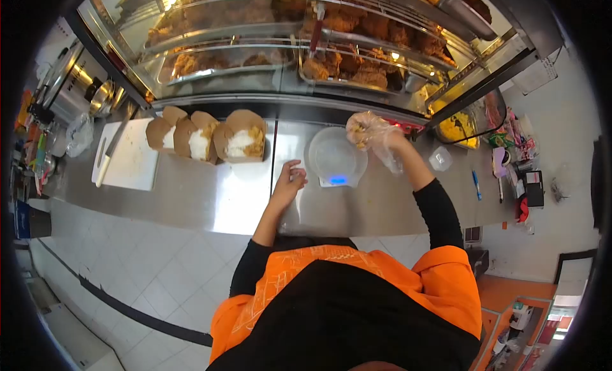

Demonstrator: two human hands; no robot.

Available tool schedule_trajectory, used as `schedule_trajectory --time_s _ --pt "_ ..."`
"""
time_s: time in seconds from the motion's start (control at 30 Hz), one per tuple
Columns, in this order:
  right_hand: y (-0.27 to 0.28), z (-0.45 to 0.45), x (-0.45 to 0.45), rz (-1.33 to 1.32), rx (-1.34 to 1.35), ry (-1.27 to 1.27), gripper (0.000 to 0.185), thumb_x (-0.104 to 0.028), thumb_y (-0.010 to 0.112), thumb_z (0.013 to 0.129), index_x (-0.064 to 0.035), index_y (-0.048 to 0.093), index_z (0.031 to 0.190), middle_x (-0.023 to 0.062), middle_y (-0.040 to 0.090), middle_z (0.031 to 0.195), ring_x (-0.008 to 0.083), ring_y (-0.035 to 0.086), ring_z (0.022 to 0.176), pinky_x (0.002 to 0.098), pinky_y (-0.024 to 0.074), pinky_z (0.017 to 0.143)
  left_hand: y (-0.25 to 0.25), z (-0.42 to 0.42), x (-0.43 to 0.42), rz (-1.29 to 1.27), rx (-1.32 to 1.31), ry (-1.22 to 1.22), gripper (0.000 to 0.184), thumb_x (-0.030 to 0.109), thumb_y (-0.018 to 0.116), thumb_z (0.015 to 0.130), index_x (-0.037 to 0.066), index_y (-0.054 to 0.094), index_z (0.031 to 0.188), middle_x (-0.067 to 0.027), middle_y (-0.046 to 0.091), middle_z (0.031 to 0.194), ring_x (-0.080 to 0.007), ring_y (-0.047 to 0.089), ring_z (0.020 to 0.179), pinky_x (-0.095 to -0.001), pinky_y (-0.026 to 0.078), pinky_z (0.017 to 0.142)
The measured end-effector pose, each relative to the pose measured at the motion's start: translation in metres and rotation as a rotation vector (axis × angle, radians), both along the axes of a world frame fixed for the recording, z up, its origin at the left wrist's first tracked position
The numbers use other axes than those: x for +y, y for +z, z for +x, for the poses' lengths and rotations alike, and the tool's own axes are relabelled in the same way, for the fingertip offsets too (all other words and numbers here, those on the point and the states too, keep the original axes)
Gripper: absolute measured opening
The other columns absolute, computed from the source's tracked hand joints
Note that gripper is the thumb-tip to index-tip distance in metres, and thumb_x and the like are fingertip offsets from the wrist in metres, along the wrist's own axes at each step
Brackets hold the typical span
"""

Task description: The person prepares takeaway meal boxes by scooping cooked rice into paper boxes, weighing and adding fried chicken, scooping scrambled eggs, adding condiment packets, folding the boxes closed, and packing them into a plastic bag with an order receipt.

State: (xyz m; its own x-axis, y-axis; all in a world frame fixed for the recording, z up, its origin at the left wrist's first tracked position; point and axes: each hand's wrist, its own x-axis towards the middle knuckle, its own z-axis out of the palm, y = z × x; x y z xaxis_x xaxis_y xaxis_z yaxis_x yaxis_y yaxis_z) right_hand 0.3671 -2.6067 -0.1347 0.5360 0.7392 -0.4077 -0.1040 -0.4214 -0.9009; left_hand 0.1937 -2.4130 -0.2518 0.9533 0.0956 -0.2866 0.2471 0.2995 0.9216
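My right hand (364, 130), in a clear plastic glove, is closed around some brownish food pieces. It is over the upper right edge of a round translucent bowl (336, 153), which sits on a scale with a blue lit display (338, 180). My left hand (292, 178) is bare and empty, its fingers loosely curled but apart, just left of the scale. Farther left stand three open brown cardboard boxes (241, 139) in a row, holding white rice and, at least in the right one, brownish pieces.
A heated glass case with fried chicken (357, 68) spans the counter's back. At left, a knife (113, 145) lies on a white cutting board (137, 160). To the right are a tray of yellow food (458, 127), a small clear container (440, 159) and a blue pen (476, 185).
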Motion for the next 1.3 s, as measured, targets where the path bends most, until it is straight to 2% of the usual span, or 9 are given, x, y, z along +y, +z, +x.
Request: schedule_trajectory --time_s 0.1,0.23,0.27,0.37,0.47,0.6,0.77,0.87,1.3 --pt "-0.058 -0.006 -0.010 0.034 0.027 -0.043 0.018 -0.016 0.064 0.076 -0.0084 0.049 0.082 -0.0013 0.049 0.070 0.0067 0.046 0.056 0.0212 0.0391 0.049 -0.001 0.003 -0.011 -0.006 0.033 -0.006 0.043 0.015 0.053 0.081 0.009 0.032 0.118 -0.0083 0.047 0.097 -0.0146 0.054 0.077 -0.0247 0.044 0.066" --pt "-0.033 -0.016 -0.004 -0.203 -0.089 -0.013 0.039 -0.023 0.066 0.073 -0.0066 0.051 0.105 0.0049 0.056 0.092 0.0162 0.055 0.083 0.0321 0.0458 0.059 -0.012 0.010 -0.027 -0.042 0.016 0.026 0.044 0.013 0.053 0.080 0.010 0.032 0.118 -0.0075 0.048 0.096 -0.0141 0.054 0.076 -0.0243 0.045 0.065" --pt "-0.031 -0.008 -0.006 -0.256 -0.013 0.054 0.053 -0.027 0.067 0.071 -0.0113 0.047 0.117 0.0052 0.054 0.106 0.0188 0.051 0.098 0.0347 0.0457 0.068 -0.013 0.010 -0.031 -0.028 0.019 0.051 0.043 0.011 0.053 0.080 0.010 0.031 0.118 -0.0079 0.050 0.095 -0.0140 0.055 0.075 -0.0247 0.045 0.065" --pt "0.010 -0.021 -0.003 -0.268 -0.128 -0.029 0.051 -0.034 0.065 0.072 -0.0140 0.048 0.117 0.0016 0.054 0.097 0.0129 0.051 0.084 0.0262 0.0441 0.061 -0.010 0.008 -0.035 -0.033 0.014 0.091 0.041 0.009 0.050 0.081 0.010 0.032 0.118 -0.0091 0.051 0.095 -0.0142 0.055 0.074 -0.0247 0.045 0.064" --pt "0.016 -0.006 -0.014 -0.143 -0.166 -0.070 0.050 -0.028 0.066 0.072 -0.0119 0.049 0.115 0.0015 0.053 0.093 0.0111 0.050 0.074 0.0240 0.0416 0.059 -0.012 0.003 -0.026 -0.007 0.019 0.136 0.040 0.015 0.046 0.083 0.008 0.031 0.119 -0.0136 0.051 0.105 -0.0192 0.057 0.085 -0.0281 0.045 0.071" --pt "0.030 -0.002 -0.017 -0.059 -0.228 -0.160 0.043 -0.022 0.066 0.072 -0.0066 0.052 0.110 0.0003 0.051 0.084 0.0093 0.045 0.066 0.0209 0.0385 0.055 -0.013 -0.001 -0.021 -0.003 -0.007 0.270 0.039 0.017 0.047 0.083 0.008 0.033 0.118 -0.0131 0.052 0.102 -0.0190 0.057 0.085 -0.0281 0.046 0.071" --pt "0.039 0.009 -0.002 -0.299 -0.288 -0.148 0.044 -0.015 0.065 0.071 -0.0021 0.049 0.111 0.0012 0.049 0.076 0.0090 0.043 0.057 0.0188 0.0326 0.046 0.008 0.015 -0.022 0.035 -0.132 0.342 0.042 0.017 0.051 0.080 0.005 0.033 0.116 -0.0132 0.051 0.100 -0.0181 0.057 0.080 -0.0271 0.047 0.067" --pt "0.036 0.026 -0.014 -0.073 -0.286 0.111 0.043 -0.008 0.061 0.071 -0.0019 0.048 0.112 0.0013 0.048 0.071 0.0084 0.042 0.054 0.0191 0.0307 0.044 0.006 0.020 -0.022 0.085 -0.137 0.366 0.042 0.016 0.052 0.078 0.005 0.032 0.115 -0.0132 0.051 0.099 -0.0176 0.057 0.078 -0.0271 0.047 0.066" --pt "0.023 0.029 -0.017 -0.021 -0.306 0.030 0.039 -0.003 0.061 0.067 -0.0048 0.052 0.105 -0.0005 0.050 0.069 0.0079 0.045 0.057 0.0193 0.0359 0.048 -0.046 0.041 -0.049 0.383 0.081 0.329 0.054 0.018 0.057 0.073 -0.001 0.029 0.116 -0.0142 0.051 0.094 -0.0188 0.056 0.074 -0.0326 0.047 0.059"
